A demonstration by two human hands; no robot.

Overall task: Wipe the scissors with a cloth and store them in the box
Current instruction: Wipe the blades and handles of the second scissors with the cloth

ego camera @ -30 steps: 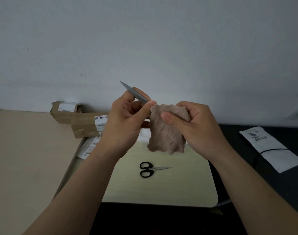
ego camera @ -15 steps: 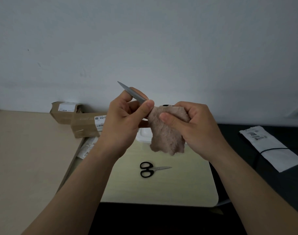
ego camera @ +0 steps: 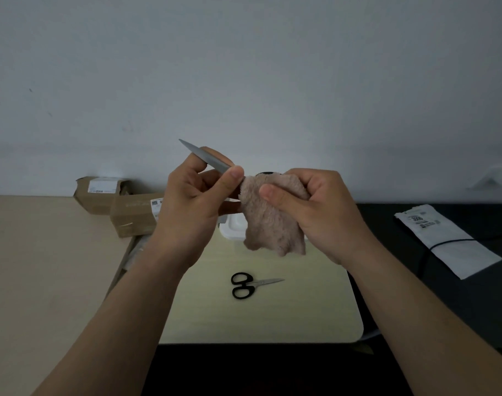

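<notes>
Scissors (ego camera: 207,157) were held above the tabletop (ego camera: 301,310): your left grip (ego camera: 192,204) pinched their blades, your right grip (ego camera: 324,207) clutched the cloth (ego camera: 272,224) wrapped over their other end. A second pair (ego camera: 258,282) lay on the tabletop below, near the white box (ego camera: 232,228).

2 scissors: held scissors (ego camera: 205,159), lying scissors (ego camera: 251,284) | 1 cloth (ego camera: 272,228) | 2 cartons: back carton (ego camera: 99,197), front carton (ego camera: 134,217) | 1 white box (ego camera: 232,227) | 1 white packet (ego camera: 450,242)
</notes>
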